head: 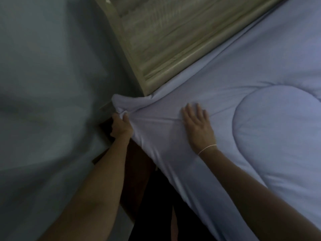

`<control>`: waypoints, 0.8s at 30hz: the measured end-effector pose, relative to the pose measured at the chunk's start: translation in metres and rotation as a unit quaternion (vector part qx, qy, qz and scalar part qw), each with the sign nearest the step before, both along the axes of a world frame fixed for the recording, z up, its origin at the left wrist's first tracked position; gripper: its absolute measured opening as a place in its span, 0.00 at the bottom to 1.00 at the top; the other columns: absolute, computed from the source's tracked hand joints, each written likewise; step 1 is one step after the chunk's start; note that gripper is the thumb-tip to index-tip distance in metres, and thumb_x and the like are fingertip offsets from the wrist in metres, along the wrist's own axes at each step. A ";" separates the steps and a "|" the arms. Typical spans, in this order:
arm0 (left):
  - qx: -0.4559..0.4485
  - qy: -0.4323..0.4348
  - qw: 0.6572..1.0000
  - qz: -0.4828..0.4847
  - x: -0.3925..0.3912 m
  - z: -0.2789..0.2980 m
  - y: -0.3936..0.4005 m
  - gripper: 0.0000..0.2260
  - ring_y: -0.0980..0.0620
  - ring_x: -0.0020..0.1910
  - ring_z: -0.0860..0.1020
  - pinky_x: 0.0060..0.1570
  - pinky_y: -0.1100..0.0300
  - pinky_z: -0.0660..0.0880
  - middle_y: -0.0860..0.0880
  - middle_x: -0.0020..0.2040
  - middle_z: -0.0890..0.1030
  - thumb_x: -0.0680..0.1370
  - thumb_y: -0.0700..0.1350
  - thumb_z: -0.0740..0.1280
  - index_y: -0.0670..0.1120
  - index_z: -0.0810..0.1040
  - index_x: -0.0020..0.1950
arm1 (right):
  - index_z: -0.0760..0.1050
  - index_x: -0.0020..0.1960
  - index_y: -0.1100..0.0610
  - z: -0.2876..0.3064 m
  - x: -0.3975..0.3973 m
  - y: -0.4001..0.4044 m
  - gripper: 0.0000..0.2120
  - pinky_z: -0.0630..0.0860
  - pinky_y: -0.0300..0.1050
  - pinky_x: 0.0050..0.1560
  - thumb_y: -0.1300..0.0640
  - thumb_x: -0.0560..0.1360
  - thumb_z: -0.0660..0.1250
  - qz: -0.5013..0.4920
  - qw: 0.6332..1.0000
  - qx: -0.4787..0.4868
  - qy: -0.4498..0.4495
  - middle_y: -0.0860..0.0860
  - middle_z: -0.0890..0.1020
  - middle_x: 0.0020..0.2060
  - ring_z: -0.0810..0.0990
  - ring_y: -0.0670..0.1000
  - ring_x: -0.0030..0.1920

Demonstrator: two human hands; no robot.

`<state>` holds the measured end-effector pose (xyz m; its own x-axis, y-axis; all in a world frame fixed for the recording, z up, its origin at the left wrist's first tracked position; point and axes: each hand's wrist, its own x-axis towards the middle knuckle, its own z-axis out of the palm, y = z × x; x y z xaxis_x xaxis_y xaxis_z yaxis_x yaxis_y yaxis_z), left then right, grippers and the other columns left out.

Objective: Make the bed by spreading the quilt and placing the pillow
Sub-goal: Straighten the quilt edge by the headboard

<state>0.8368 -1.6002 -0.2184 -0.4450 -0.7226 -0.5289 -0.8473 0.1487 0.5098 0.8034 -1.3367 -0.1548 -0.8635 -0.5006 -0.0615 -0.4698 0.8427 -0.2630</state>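
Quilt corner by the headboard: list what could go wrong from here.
1. The left hand grips the bunched quilt corner while the right hand lies flat on the quilt. Creases run between them, so a hard pull may deepen the wrinkles rather than smooth them.
2. The corner sits tight against the wooden headboard, so the cloth could catch on its edge.
3. If the grip slips, the corner may drop into the dark gap beside the bed.

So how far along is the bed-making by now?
Done: the quilt already lies over the bed up to the wooden headboard. In hand: the left hand grips its bunched corner while the right hand presses it flat. Left: smoothing the creases and placing the pillow, which isn't visible.
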 end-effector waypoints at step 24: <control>-0.104 0.074 0.992 -0.018 0.005 -0.003 0.069 0.19 0.43 0.60 0.72 0.59 0.52 0.69 0.42 0.64 0.71 0.79 0.52 0.61 0.44 0.70 0.66 | 0.46 0.78 0.50 0.012 -0.020 0.092 0.32 0.43 0.65 0.74 0.38 0.79 0.47 -0.210 0.974 0.085 -0.013 0.56 0.50 0.78 0.47 0.59 0.77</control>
